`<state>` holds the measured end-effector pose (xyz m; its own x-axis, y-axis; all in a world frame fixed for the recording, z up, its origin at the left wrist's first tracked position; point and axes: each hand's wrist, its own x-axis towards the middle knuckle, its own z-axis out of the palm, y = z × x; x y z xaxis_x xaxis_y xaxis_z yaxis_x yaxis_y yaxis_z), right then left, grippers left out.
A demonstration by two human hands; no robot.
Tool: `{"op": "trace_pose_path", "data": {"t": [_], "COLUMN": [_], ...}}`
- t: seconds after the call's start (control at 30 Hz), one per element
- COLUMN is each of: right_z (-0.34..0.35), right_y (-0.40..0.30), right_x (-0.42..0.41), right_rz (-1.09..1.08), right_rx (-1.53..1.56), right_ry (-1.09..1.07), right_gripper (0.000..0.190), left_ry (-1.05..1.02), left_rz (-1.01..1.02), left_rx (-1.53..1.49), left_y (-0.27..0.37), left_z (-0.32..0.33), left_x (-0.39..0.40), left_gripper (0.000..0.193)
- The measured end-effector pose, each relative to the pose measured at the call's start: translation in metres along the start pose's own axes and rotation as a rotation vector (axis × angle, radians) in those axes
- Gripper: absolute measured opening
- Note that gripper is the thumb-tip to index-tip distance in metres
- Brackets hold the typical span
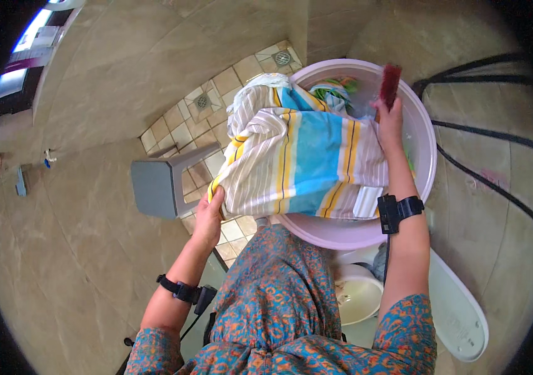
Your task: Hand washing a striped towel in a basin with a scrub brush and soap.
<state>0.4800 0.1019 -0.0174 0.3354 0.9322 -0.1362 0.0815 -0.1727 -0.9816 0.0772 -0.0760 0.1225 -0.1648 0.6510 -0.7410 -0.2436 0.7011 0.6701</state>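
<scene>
A striped cloth [315, 145] in white, grey, yellow and blue stretches across a large pale lilac plastic tub [362, 236]. At its lower left corner, my left hand [209, 215] pinches the edge between thumb and fingers. My right hand [390, 124] grips a brush [390, 86] with dark red bristles, raised over the tub's far right side and slightly blurred. A small white ridged piece [368, 202] lies on the cloth near my right forearm. Green and orange fabric [334, 91] shows inside the tub behind the cloth.
Left of the cloth stands a grey plastic stool [154, 187]. Floor drains [201, 101] are set in the tiled floor. A cream basin [359, 300] and a long pale green plastic tub [460, 304] lie by my right side. Black metal bars [491, 131] project along the right wall.
</scene>
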Motion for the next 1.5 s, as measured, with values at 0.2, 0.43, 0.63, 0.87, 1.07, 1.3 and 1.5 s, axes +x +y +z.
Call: {"op": "trace_pose_path", "data": {"t": [0.2,0.43,0.63,0.87,1.07,1.3,1.5], "right_z": [-0.002,0.051,0.097,0.128,0.11,0.098,0.074], "right_y": [-0.13,-0.103,-0.131,-0.1,-0.133,-0.088,-0.079], "right_x": [-0.042,-0.181,-0.283,-0.293,-0.31,-0.281,-0.245], "right_rz": [-0.246,-0.143,0.182,0.211,0.174,-0.137,-0.11], "right_rx": [-0.902,-0.95,-0.703,-0.738,-0.604,-1.139,-1.164], "right_ry": [0.088,-0.335,-0.301,-0.16,-0.235,-0.426,-0.299], "right_gripper": [0.047,0.052,0.05,0.059,0.052,0.041,0.037], "left_ry": [-0.209,-0.097,-0.095,-0.185,-0.18,-0.178,-0.198], "left_rz": [-0.075,-0.088,-0.079,-0.087,-0.117,-0.119,-0.121], "left_rx": [0.046,-0.087,-0.103,-0.054,-0.2,-0.159,-0.198], "left_y": [0.003,0.008,0.003,-0.004,-0.002,-0.007,0.011], "left_z": [0.019,0.041,0.033,0.034,0.022,0.028,0.024], "left_x": [-0.005,-0.004,-0.005,-0.024,-0.02,-0.032,-0.052], "left_gripper": [0.06,0.069,0.076,0.078,0.069,0.066,0.068]}}
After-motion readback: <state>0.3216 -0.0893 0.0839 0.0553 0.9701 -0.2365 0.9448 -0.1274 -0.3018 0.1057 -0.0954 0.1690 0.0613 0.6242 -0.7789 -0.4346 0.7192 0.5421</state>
